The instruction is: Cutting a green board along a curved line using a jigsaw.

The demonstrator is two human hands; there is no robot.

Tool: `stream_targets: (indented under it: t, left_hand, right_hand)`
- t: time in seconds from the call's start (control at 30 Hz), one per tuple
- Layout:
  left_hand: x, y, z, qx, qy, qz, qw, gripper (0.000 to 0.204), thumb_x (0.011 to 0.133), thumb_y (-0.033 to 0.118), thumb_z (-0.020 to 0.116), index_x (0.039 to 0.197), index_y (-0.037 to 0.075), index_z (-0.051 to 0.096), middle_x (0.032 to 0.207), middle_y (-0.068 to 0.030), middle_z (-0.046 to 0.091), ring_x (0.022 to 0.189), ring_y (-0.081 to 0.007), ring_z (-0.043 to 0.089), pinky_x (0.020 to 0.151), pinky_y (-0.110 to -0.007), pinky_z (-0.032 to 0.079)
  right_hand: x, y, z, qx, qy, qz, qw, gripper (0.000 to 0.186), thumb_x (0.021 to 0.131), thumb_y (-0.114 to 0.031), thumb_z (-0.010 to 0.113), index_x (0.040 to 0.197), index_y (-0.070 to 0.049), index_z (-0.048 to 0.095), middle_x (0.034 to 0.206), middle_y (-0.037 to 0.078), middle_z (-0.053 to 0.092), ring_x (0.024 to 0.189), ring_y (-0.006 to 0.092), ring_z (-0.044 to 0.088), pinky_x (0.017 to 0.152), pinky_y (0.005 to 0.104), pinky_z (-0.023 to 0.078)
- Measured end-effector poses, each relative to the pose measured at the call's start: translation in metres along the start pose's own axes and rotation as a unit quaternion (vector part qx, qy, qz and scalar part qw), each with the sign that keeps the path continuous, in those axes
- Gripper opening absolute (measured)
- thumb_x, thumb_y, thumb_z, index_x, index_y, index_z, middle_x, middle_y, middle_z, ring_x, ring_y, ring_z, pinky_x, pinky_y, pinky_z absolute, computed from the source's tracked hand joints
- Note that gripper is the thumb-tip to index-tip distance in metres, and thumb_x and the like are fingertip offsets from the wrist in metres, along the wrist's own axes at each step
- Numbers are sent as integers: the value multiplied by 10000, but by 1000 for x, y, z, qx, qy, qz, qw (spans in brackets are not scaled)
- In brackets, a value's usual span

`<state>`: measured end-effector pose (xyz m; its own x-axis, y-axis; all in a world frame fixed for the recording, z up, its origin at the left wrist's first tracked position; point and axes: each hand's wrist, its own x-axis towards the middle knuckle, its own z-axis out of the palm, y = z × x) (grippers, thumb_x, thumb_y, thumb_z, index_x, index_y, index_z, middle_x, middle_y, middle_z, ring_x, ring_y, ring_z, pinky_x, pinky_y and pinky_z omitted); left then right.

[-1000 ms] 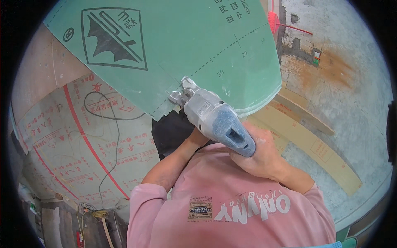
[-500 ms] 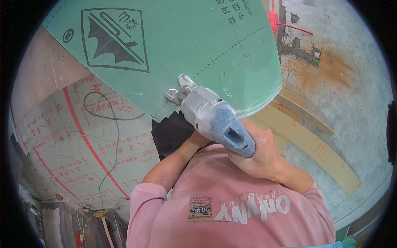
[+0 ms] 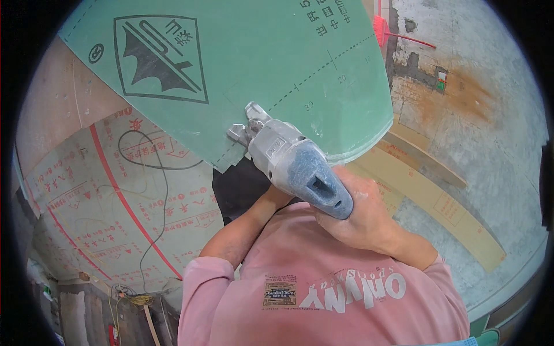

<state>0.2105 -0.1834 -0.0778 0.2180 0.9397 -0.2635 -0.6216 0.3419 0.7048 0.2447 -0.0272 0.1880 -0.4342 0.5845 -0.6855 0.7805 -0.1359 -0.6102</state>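
Note:
My right hand is closed around the blue-grey rear handle of a dusty power tool, which looks like a jigsaw. The tool's metal front has two forked prongs, and they lie over the near corner of a large green board. Printed dark marks and a dashed line run across the board. Beneath the tool, my left hand reaches in, with only its wrist side showing; its fingers are hidden behind the tool body.
A dark cable loops over the printed floor covering on the left. Long curved tan strips lie on the grey floor at right. A red broom is at the far right of the board. Tangled wires lie at lower left.
The tool and my right hand have shifted very slightly left. The green board's position in view has barely changed.

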Motion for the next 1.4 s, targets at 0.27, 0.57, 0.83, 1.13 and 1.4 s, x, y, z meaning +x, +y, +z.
stream_targets:
  t: [0.27, 0.57, 0.83, 1.13, 1.4]
  left_hand:
    - [-6, -3, 3, -1, 10, -10, 1000, 345, 1026, 234, 651, 1342, 106, 593, 1313, -82, 615, 1236, -216, 572, 1101, -391, 462]
    - [-5, -7, 4, -2, 15, -19, 1000, 335, 1032, 232, 645, 1338, 107, 596, 1299, -77, 622, 1226, -204, 577, 1097, -383, 467]
    - [-9, -11, 3, -4, 17, -30, 999, 325, 1037, 231, 640, 1335, 109, 599, 1287, -74, 628, 1217, -194, 580, 1094, -376, 472]
    - [-16, -13, 0, -4, 19, -38, 999, 315, 1043, 229, 635, 1332, 110, 602, 1273, -70, 635, 1207, -182, 585, 1090, -368, 478]
    - [-16, -17, 2, 0, 27, -41, 999, 306, 1048, 227, 630, 1329, 111, 604, 1261, -66, 641, 1198, -171, 589, 1087, -361, 482]
  right_hand:
    - [-5, 8, 1, -7, 1, -8, 1000, 307, 812, -51, 755, 1110, -48, 680, 933, 150, 706, 831, 324, 700, 763, 382, 542]
    - [-3, 7, 4, -7, 16, -41, 999, 312, 793, -82, 754, 1067, -37, 611, 874, 176, 676, 811, 405, 676, 730, 448, 543]
    - [2, 0, 4, 1, 19, -39, 999, 319, 793, -86, 751, 1078, -39, 617, 869, 185, 687, 807, 408, 689, 716, 444, 546]
    - [3, -6, 5, -1, 21, -16, 1000, 359, 813, -49, 777, 1157, -31, 674, 951, 142, 724, 836, 314, 717, 766, 373, 549]
    - [4, -8, 4, 7, 6, 1, 1000, 339, 810, -45, 777, 1134, -30, 675, 947, 150, 719, 832, 310, 712, 770, 372, 548]
